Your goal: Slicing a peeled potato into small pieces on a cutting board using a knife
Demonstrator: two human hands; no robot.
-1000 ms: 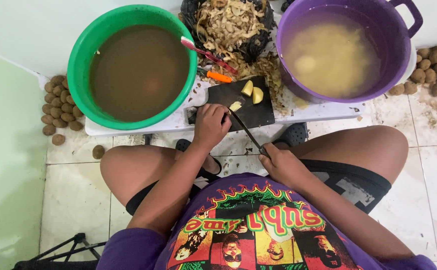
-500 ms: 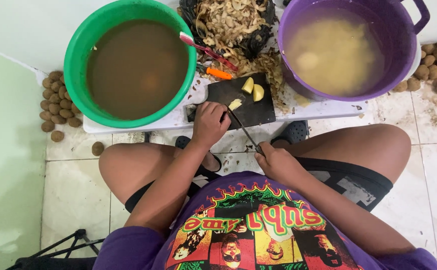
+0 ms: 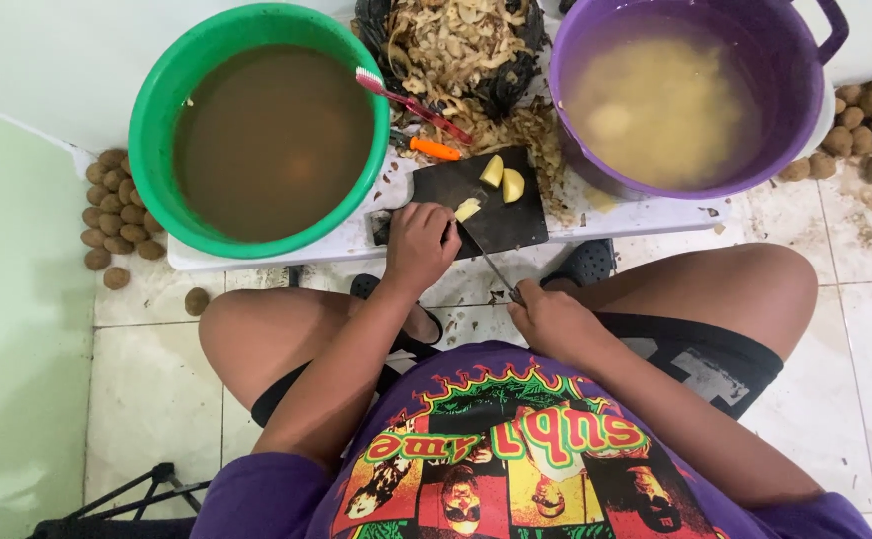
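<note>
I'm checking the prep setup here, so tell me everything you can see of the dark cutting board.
The cutting board is a small, dark, nearly black rectangle, seemingly plastic, lying flat on the white low table between the green basin and purple basin. Two pale yellow potato pieces sit near its far edge. The left hand presses another piece onto its near left corner, where the knife in the right hand meets it. Peelings border its far right side.

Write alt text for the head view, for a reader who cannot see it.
Seated person's left hand steadies a potato piece on a black cutting board while the right hand slices with a knife. Behind stand a green basin of brown water, peelings and a purple basin.
</note>
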